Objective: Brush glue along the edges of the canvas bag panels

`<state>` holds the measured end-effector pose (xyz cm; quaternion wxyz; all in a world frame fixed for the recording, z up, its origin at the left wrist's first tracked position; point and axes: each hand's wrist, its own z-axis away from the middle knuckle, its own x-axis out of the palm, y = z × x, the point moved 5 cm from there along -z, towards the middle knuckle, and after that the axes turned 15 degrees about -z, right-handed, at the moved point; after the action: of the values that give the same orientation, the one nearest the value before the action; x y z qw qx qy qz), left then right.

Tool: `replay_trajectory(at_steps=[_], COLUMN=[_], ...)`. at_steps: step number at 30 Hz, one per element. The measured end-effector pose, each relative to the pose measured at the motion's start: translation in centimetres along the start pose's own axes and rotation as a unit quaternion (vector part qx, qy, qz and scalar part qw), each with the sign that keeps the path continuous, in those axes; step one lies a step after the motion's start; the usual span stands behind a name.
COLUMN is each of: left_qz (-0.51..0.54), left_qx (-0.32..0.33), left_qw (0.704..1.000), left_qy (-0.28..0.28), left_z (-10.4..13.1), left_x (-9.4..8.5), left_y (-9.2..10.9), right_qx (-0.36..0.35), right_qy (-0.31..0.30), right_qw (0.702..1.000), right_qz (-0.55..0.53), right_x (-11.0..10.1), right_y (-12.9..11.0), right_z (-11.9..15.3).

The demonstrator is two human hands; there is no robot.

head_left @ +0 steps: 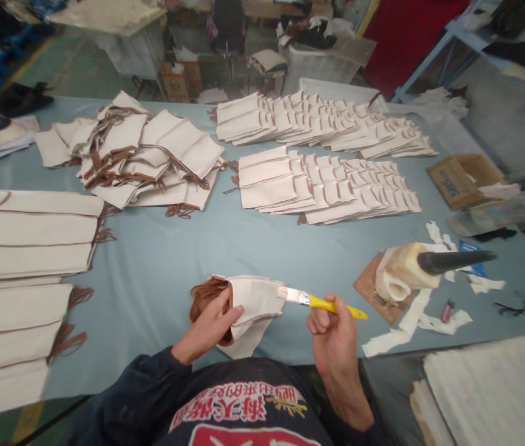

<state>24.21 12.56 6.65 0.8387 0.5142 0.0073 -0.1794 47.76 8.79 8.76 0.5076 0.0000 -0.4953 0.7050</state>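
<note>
My left hand (213,322) grips a folded cream fabric piece with brown edging (257,297) near the table's front edge, its thumb on top of the brown part. Brown layers bunch up at its left end. In my right hand (334,325) is a paintbrush with a yellow handle (320,302). The white-coated bristles are at the right edge of the cream fabric; whether they touch it I cannot tell. To the right stands a cream-crusted glue container (392,272) on a brown square, with a dark handle sticking out of it.
Fanned rows of cream pieces (271,179) lie across the back of the blue-grey table (164,248). A loose heap (127,155) sits back left, and more stacks (25,241) line the left side. At right are a cardboard box (457,179), a clear bottle (504,214) and white scraps (397,331).
</note>
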Motion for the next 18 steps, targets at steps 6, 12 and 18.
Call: replay_trajectory(at_steps=[6, 12, 18], left_qz=[-0.033, -0.012, 0.063], left_qx=[0.006, 0.018, -0.051], left_qw=[0.999, 0.996, 0.990], left_qy=[0.000, -0.090, -0.119], left_z=[1.2, 2.3, 0.7], left_x=[0.5, 3.1, 3.0], left_y=[0.5, 1.5, -0.5], right_qx=[0.008, -0.002, 0.010], right_qy=[-0.021, -0.042, -0.024], right_qw=[1.000, 0.999, 0.999], right_qz=[0.001, -0.004, -0.021], right_x=[0.3, 0.0, -1.2], right_y=[0.0, -0.9, -0.9], right_z=[0.3, 0.9, 1.2])
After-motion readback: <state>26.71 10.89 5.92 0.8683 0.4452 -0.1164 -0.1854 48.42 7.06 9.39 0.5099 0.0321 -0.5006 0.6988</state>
